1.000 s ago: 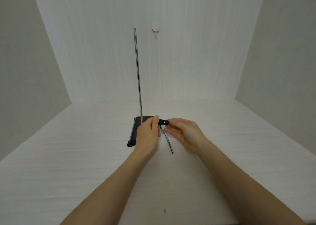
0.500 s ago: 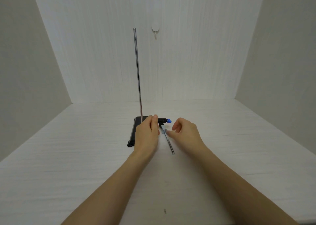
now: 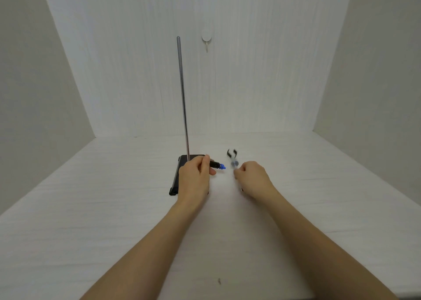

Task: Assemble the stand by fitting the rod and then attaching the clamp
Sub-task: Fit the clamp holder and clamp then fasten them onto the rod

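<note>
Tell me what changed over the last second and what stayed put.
The right hand closed on the clamp and carried it rightward, away from the boss head; its pronged end now points away from the person, blurred by motion. A second ago its shaft lay on the table by that hand. Unchanged: the left hand grips the boss head at the base, and the rod stands upright.

The rod (image 3: pixel 183 99) looks like polished metal with a smooth sheen, and the base (image 3: pixel 176 179) is black and fairly glossy at its edge. The clamp (image 3: pixel 232 157) is blurred, seemingly bright metal with dark tips. The table (image 3: pixel 91 208) shows matt, pale, fine wood-grain streaks.
</note>
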A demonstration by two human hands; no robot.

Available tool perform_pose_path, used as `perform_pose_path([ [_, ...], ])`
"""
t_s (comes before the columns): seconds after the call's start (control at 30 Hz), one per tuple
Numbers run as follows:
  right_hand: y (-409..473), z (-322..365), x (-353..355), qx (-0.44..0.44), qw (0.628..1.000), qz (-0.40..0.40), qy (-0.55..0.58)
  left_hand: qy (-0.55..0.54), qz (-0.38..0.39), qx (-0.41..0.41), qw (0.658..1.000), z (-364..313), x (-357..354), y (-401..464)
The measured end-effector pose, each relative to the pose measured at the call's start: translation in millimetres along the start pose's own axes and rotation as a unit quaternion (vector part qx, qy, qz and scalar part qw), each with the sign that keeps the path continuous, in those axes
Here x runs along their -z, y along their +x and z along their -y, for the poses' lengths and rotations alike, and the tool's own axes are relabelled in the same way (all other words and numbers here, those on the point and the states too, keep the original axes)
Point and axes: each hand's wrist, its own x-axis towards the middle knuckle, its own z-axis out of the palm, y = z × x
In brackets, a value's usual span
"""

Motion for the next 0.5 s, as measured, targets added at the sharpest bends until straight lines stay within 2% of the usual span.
perform_pose_path([
  [0.07,1.5,0.9,4.3,-0.008,0.987,-0.016,0.158,-0.026,0.004,0.015,1.0,0.0,0.0,0.2],
  [0.13,0.1,4.1,7.3,-0.004,0.945,-0.027,0.325,-0.043,0.012,0.023,0.999,-0.6,0.4,0.2],
  [0.2,-1.5,6.8,9.5,0.01,0.901,-0.032,0.433,-0.049,0.022,0.027,0.998,-2.0,0.8,-0.5],
  [0.3,-2.3,7.9,10.1,0.031,0.876,-0.031,0.481,-0.048,0.031,0.035,0.998,-4.9,1.3,-2.1],
  [0.5,-4.0,9.1,6.9,0.088,0.88,-0.04,0.465,-0.052,0.05,0.045,0.996,-10.3,1.2,-4.5],
])
